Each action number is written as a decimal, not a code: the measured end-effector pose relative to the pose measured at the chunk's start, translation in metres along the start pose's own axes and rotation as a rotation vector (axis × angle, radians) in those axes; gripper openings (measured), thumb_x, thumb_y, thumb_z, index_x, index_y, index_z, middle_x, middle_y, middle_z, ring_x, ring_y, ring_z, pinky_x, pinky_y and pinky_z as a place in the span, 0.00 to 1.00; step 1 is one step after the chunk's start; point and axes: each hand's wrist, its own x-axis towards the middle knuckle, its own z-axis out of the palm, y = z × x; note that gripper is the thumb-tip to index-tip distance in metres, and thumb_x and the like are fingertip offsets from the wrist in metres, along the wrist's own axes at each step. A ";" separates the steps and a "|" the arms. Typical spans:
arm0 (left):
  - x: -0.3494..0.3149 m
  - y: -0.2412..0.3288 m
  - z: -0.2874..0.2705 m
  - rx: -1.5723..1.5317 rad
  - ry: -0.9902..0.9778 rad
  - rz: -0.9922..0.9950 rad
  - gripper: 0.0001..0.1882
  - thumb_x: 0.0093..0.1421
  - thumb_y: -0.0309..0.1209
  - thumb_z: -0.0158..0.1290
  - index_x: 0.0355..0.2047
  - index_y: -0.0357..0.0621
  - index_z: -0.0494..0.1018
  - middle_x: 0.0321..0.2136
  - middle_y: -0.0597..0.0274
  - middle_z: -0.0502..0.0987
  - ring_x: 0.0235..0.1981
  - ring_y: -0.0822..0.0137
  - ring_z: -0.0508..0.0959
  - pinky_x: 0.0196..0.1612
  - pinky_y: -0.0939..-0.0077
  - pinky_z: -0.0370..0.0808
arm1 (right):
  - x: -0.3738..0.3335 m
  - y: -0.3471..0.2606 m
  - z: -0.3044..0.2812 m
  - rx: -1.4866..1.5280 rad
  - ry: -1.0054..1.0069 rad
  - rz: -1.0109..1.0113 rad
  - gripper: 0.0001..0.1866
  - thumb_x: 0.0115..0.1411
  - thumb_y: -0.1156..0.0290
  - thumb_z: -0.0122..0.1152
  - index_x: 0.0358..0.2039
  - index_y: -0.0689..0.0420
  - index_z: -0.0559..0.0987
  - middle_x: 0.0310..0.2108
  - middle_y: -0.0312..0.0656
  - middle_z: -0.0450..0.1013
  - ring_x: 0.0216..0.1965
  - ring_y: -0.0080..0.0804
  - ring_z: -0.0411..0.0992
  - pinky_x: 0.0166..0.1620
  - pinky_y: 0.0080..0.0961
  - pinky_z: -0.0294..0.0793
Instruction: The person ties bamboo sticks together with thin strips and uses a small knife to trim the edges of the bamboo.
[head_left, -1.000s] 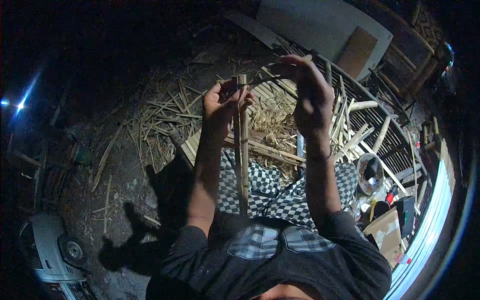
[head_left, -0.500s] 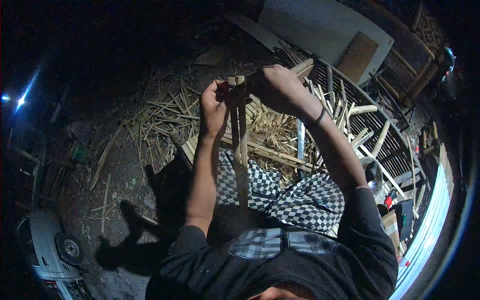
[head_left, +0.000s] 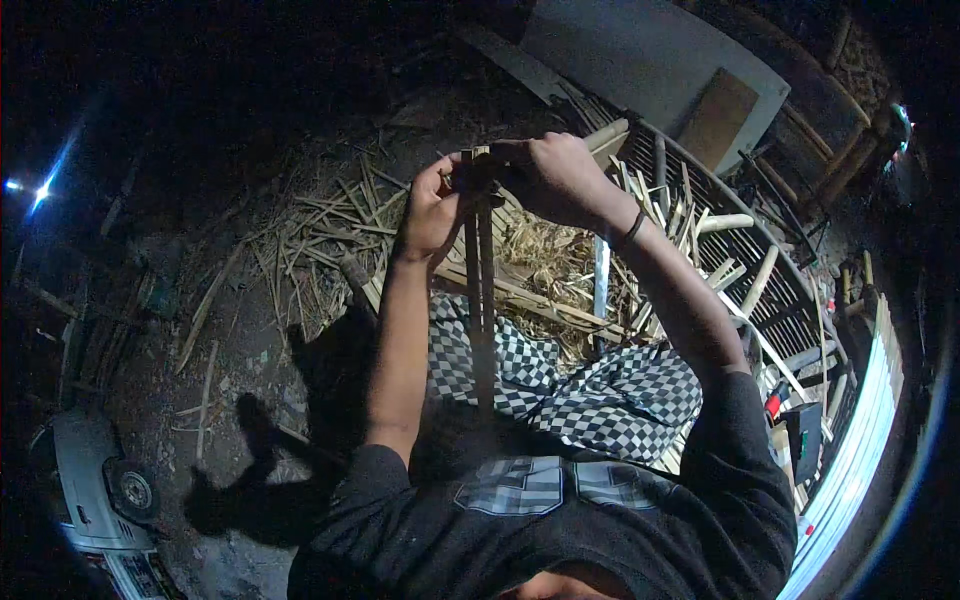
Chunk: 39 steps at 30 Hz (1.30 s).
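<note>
Two slim bamboo strips (head_left: 487,270) run side by side from between my hands down toward my chest. My left hand (head_left: 435,212) is closed around them near their far end, the thumb pressed in. Over on the right, my right hand (head_left: 565,180) is bent in against the same end with its fingers curled. Deep shadow covers those fingertips, so whatever they pinch is hidden. A dark band (head_left: 632,230) circles my right wrist. Below the strips lie my checkered trousers (head_left: 610,405).
Loose bamboo slivers (head_left: 325,235) litter the ground at left, with dry shavings (head_left: 540,245) beyond my knees. A slatted bamboo frame (head_left: 765,255) spans the right side, with cut pieces on it. A pale board (head_left: 650,65) lies behind it. A parked vehicle (head_left: 95,480) stands lower left.
My left hand has shifted slightly right along with the strips' far end, and both hands are closer together. The grip looks the same.
</note>
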 end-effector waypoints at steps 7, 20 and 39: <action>0.002 -0.012 0.004 -0.034 0.058 0.049 0.11 0.54 0.17 0.53 0.39 0.36 0.75 0.34 0.64 0.79 0.33 0.75 0.76 0.40 0.80 0.74 | 0.000 0.016 0.001 -0.096 0.039 -0.054 0.08 0.53 0.68 0.53 0.23 0.56 0.78 0.22 0.48 0.75 0.27 0.45 0.77 0.28 0.39 0.78; 0.008 0.003 0.015 -0.094 -0.041 0.164 0.19 0.56 0.14 0.49 0.48 0.39 0.70 0.42 0.66 0.75 0.41 0.75 0.75 0.47 0.80 0.73 | 0.001 0.031 -0.004 -0.034 0.027 -0.112 0.07 0.50 0.68 0.55 0.24 0.57 0.78 0.22 0.50 0.74 0.26 0.49 0.76 0.30 0.42 0.77; 0.017 0.021 0.007 0.216 -0.039 0.234 0.19 0.51 0.09 0.49 0.42 0.38 0.75 0.37 0.65 0.78 0.38 0.75 0.77 0.44 0.81 0.75 | 0.004 0.023 -0.019 0.130 0.161 -0.079 0.08 0.51 0.68 0.57 0.31 0.56 0.80 0.26 0.51 0.75 0.30 0.50 0.76 0.34 0.40 0.78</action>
